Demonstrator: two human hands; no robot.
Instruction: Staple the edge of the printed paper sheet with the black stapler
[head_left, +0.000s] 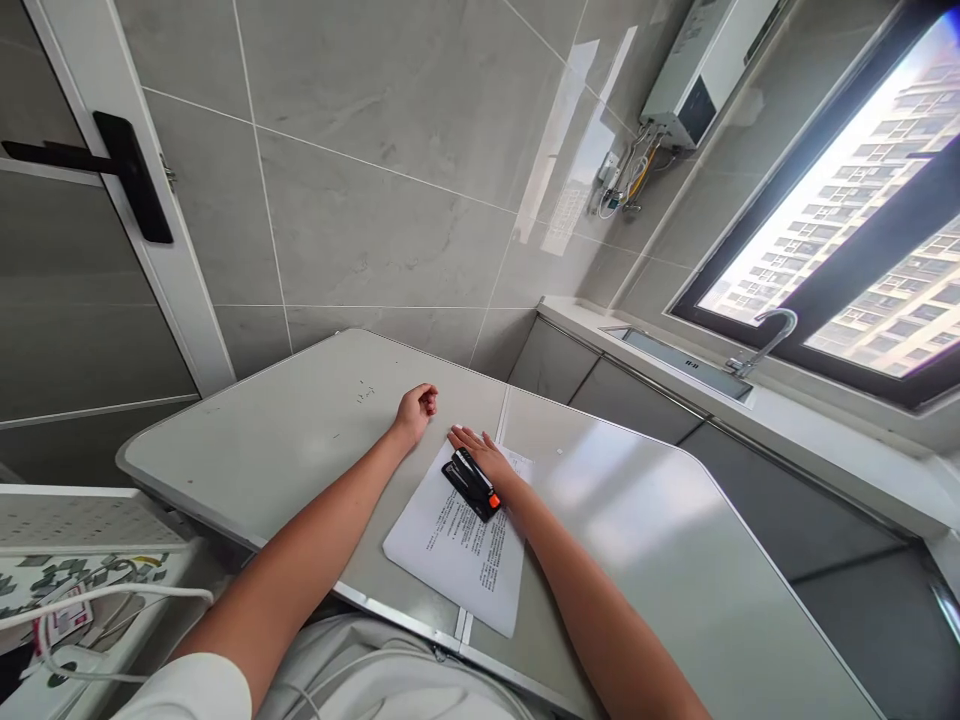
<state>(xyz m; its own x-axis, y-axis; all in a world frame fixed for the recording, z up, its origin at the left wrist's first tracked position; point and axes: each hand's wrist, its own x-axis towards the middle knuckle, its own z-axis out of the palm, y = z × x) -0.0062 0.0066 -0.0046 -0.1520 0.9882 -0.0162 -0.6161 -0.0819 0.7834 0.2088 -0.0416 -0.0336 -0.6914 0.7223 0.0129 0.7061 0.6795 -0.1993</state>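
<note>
A printed sheet of paper (450, 575) lies on the pale table. On it rests a black stapler (471, 486) with a white strip and an orange end. My right hand (484, 452) is laid out flat at the sheet's far edge, fingers stretched, right beside the stapler; whether it touches the stapler I cannot tell. To the left of the sheet, my left hand (417, 412) is closed, its fingers curled in above the tabletop. Whatever it holds, if anything, is hidden. Small dark slivers (364, 392), perhaps staples, are scattered beyond my left hand.
The table (600, 560) has a metal seam and a rim close to my lap. At lower left stands a white cart (90, 520) with cables and small items. A tiled wall, a door handle (131, 175), a sink counter with a faucet (772, 340) and a window surround it.
</note>
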